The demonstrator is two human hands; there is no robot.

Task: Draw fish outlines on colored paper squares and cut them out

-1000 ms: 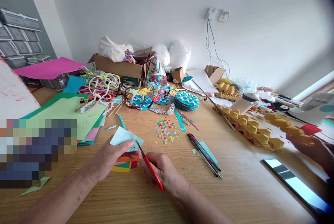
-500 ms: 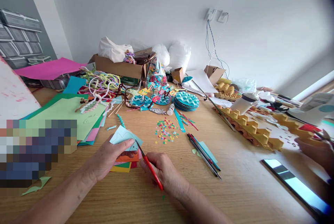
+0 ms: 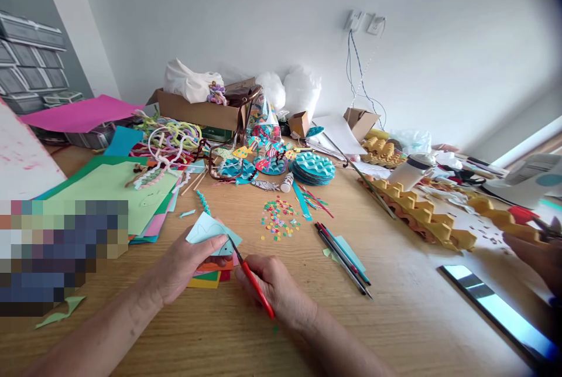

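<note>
Slanting from near right to far left in the head view, the red-handled scissors are set with their blades at the right part of a light-blue paper piece, just beside the left thumb tip. The paper is pinched by the left hand, thumb on top and fingers beneath, above small coloured papers on the table. A pencilled fish-like outline is carried on the paper, its dark eye dot at the right, by the blades. The scissors' handles are wrapped by the right hand, which is placed nearer and to the right of the paper; whether the blades are parted cannot be told. Confetti dots are scattered farther off, and pens are laid to the right. At the far right edge, a co-worker's hand is partly shown.
</note>
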